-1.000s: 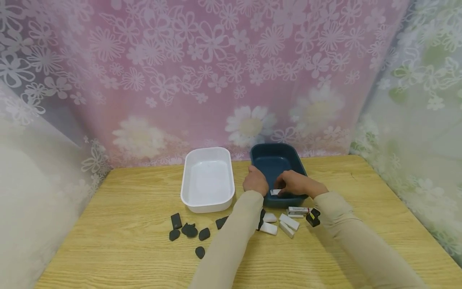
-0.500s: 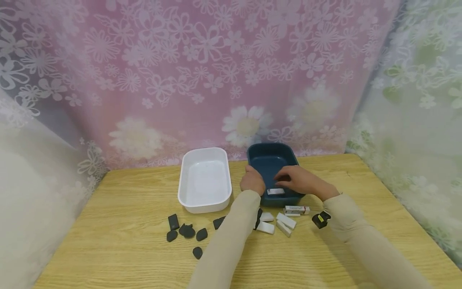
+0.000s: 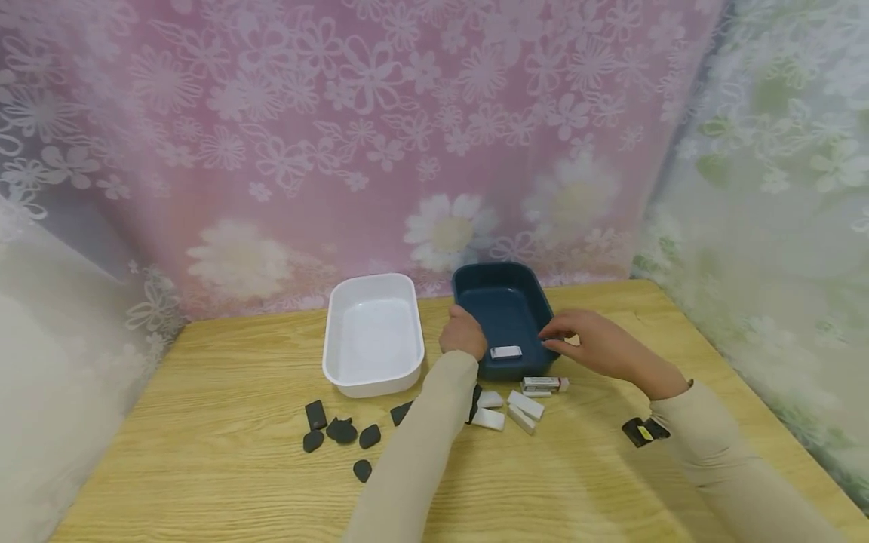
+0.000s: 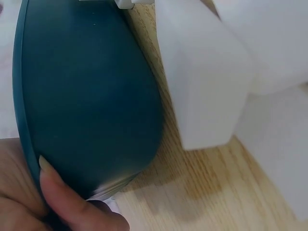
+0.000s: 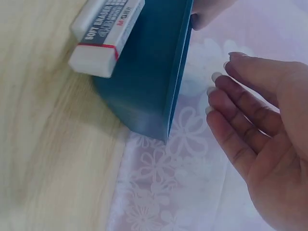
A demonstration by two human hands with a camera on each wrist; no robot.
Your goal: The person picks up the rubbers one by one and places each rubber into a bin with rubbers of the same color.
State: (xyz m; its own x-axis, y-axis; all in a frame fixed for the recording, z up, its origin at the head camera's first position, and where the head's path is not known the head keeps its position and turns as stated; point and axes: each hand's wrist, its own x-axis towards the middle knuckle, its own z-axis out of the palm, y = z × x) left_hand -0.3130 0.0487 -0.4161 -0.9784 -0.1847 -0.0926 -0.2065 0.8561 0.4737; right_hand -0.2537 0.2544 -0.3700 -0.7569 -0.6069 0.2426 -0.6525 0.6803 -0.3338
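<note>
My left hand (image 3: pixel 463 334) grips the left side wall of the dark blue tub (image 3: pixel 502 372); in the left wrist view its thumb (image 4: pixel 67 197) curls over the rim. A white eraser (image 3: pixel 505 352) lies on the tub's floor near the front wall. Just over the tub's right rim is my right hand (image 3: pixel 604 343), its fingers loosely bent and holding nothing. In the right wrist view, a labelled eraser (image 5: pixel 113 31) with a red stripe sits before the tub on another white block. Several plain white blocks (image 3: pixel 526 405) lie by the left wrist.
Left of the blue tub stands a white tub (image 3: pixel 373 392). Several black pieces (image 3: pixel 315 415), flat and rounded, are scattered on the wooden table (image 3: pixel 224 452) in front of it, one partly hidden by the left sleeve. A floral curtain (image 3: pixel 305 151) hangs behind the table.
The right hand has let go of the white eraser inside the blue tub and drawn back to the right over the rim. The left hand keeps its grip. The head view has shifted slightly.
</note>
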